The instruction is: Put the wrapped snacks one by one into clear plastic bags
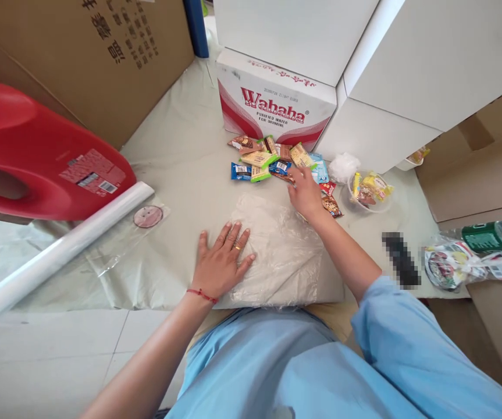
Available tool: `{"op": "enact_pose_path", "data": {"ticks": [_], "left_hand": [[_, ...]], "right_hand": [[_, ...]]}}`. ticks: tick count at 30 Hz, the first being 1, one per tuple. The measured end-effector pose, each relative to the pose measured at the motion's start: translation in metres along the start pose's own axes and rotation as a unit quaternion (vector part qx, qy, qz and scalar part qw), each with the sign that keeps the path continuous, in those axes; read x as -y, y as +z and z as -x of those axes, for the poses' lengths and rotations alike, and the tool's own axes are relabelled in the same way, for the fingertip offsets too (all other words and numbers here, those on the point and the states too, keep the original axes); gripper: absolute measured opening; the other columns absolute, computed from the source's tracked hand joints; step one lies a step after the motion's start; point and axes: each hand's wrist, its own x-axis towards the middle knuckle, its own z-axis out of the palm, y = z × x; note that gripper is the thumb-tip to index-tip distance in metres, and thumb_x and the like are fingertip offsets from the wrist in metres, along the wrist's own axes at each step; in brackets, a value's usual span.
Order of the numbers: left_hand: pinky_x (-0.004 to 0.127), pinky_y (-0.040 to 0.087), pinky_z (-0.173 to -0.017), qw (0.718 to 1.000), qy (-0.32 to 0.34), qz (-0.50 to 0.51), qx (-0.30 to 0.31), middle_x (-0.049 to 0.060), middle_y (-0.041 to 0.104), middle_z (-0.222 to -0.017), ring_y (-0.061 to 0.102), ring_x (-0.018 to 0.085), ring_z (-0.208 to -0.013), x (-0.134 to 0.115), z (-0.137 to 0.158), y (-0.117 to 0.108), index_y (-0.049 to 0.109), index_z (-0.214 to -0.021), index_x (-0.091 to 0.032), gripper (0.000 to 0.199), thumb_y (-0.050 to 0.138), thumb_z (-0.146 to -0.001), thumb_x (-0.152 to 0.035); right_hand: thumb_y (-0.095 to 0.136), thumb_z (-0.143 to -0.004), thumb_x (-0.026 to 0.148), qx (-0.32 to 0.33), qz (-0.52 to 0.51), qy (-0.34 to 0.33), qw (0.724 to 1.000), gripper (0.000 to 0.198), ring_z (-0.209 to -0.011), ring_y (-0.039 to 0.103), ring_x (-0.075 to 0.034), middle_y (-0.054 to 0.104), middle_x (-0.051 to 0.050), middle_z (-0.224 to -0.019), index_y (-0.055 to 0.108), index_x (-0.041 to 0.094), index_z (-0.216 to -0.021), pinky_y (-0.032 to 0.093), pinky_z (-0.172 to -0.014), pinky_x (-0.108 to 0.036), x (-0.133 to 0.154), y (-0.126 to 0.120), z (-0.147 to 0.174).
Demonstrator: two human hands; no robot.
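Head view: snack packets are heaped toward the far side of the cloth-covered bench, by the foot of the Wahaha carton. Wrappers are mixed: blue, brown, yellow-green, red. Clear plastic film (bag or loose sheet, cannot be told) is laid out flat and wrinkled, nearer the body than the heap. The left hand is set palm down at the film's left edge, fingers spread, nothing gripped; the thumb is laid over the film. The right hand is stretched to the right part of the heap, fingers slightly bent and pointed at the packets; whether a wrapper is touched or pinched cannot be told, undersides of the fingers being hidden.

Step in hand, judged from the pose: packets reached for with the right, film apparently steadied with the left. For the next move, one wrapper would need to be singled out and pinched by an edge; packets are overlapped, so neighbours could be dragged along. The film looks thin and would likely slide or bunch if left unheld.

Right of the heap: a ball of white plastic and a clear bowl filled with more wrapped items. Far left: red jug and plastic roll, both untouched.
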Motion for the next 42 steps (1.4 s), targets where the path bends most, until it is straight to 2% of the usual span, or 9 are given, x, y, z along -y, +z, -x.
{"op": "enact_pose_path", "data": {"ticks": [4, 9, 14, 18, 24, 27, 34, 38, 42], "left_hand": [[0.074, 0.007, -0.125, 1.000, 0.002, -0.005, -0.008, 0.012, 0.034, -0.171, 0.035, 0.034, -0.158, 0.001, 0.001, -0.001, 0.040, -0.162, -0.031, 0.060, 0.039, -0.106, -0.051], [0.074, 0.009, -0.126, 1.000, 0.000, 0.001, -0.020, 0.012, 0.038, -0.169, 0.039, 0.034, -0.156, 0.000, 0.001, 0.000, 0.042, -0.161, -0.030, 0.059, 0.038, -0.106, -0.050], [0.072, 0.006, -0.126, 1.000, 0.002, 0.012, -0.027, 0.011, 0.037, -0.170, 0.037, 0.033, -0.157, 0.000, 0.001, 0.001, 0.043, -0.161, -0.031, 0.058, 0.039, -0.106, -0.050], [0.072, 0.006, -0.126, 1.000, 0.005, 0.013, -0.027, 0.011, 0.036, -0.170, 0.036, 0.033, -0.158, 0.002, 0.001, 0.002, 0.042, -0.161, -0.030, 0.059, 0.040, -0.106, -0.049], [0.075, 0.004, -0.125, 0.999, -0.020, 0.010, -0.041, 0.014, 0.036, -0.170, 0.036, 0.035, -0.157, -0.012, 0.003, 0.009, 0.040, -0.163, -0.026, 0.059, 0.035, -0.107, -0.044], [0.076, 0.005, -0.124, 0.999, -0.032, 0.018, -0.032, 0.015, 0.036, -0.170, 0.035, 0.037, -0.157, -0.021, 0.009, 0.011, 0.039, -0.164, -0.025, 0.061, 0.035, -0.106, -0.044], [0.069, 0.020, -0.125, 0.999, -0.021, 0.036, -0.007, 0.015, 0.034, -0.171, 0.037, 0.035, -0.157, -0.011, 0.025, 0.006, 0.039, -0.163, -0.024, 0.061, 0.029, -0.108, -0.045], [0.072, 0.011, -0.126, 0.999, -0.034, 0.005, -0.004, 0.012, 0.040, -0.168, 0.040, 0.035, -0.155, -0.009, 0.026, 0.002, 0.039, -0.163, -0.029, 0.058, 0.030, -0.108, -0.043], [0.072, 0.007, -0.126, 0.999, -0.045, -0.006, -0.011, 0.011, 0.038, -0.169, 0.039, 0.035, -0.156, -0.012, 0.024, 0.003, 0.031, -0.166, -0.032, 0.060, 0.035, -0.107, -0.042]], "right_hand": [[0.030, -0.109, 0.015, 0.067, 0.091, -0.030, 0.993, 0.052, -0.117, 0.068, -0.025, 0.032, -0.017, -0.170, 0.046, 0.019, -0.158, 0.051, -0.102, -0.040, 0.023, 0.032, -0.057], [0.038, -0.108, 0.019, 0.086, 0.081, -0.017, 0.993, 0.047, -0.115, 0.068, -0.026, 0.048, -0.010, -0.162, 0.054, 0.027, -0.151, 0.052, -0.103, -0.045, 0.019, 0.046, -0.068], [0.034, -0.107, 0.027, -0.042, -0.069, 0.074, 0.994, 0.045, -0.128, 0.061, -0.026, 0.067, -0.012, -0.140, 0.064, 0.020, -0.140, 0.048, -0.110, -0.042, -0.004, 0.025, -0.026], [0.038, -0.106, 0.049, -0.055, -0.198, 0.116, 0.972, 0.047, -0.104, 0.070, -0.027, 0.076, -0.009, -0.105, 0.071, 0.024, -0.129, 0.055, -0.098, -0.042, -0.007, -0.002, 0.040], [0.045, -0.105, 0.030, 0.055, -0.204, -0.079, 0.974, 0.038, -0.123, 0.070, -0.021, 0.073, -0.007, -0.134, 0.074, 0.029, -0.129, 0.057, -0.105, -0.038, -0.007, -0.001, 0.149], [0.048, -0.102, 0.021, 0.096, -0.154, -0.110, 0.977, 0.039, -0.121, 0.071, -0.019, 0.071, -0.006, -0.140, 0.076, 0.031, -0.127, 0.060, -0.100, -0.036, -0.027, 0.001, 0.179], [0.049, -0.102, 0.019, 0.046, -0.146, -0.108, 0.982, 0.036, -0.115, 0.068, -0.024, 0.072, -0.010, -0.131, 0.074, 0.028, -0.126, 0.059, -0.097, -0.044, -0.032, -0.037, 0.177], [0.069, -0.098, 0.042, 0.133, -0.092, -0.143, 0.976, 0.043, -0.125, 0.056, -0.033, 0.068, -0.012, -0.138, 0.067, 0.028, -0.138, 0.051, -0.106, -0.053, 0.003, -0.034, 0.162], [0.076, -0.093, 0.035, 0.206, -0.034, -0.157, 0.965, 0.053, -0.130, 0.050, -0.036, 0.065, -0.015, -0.140, 0.063, 0.027, -0.144, 0.048, -0.107, -0.057, 0.020, -0.017, 0.157]]}}
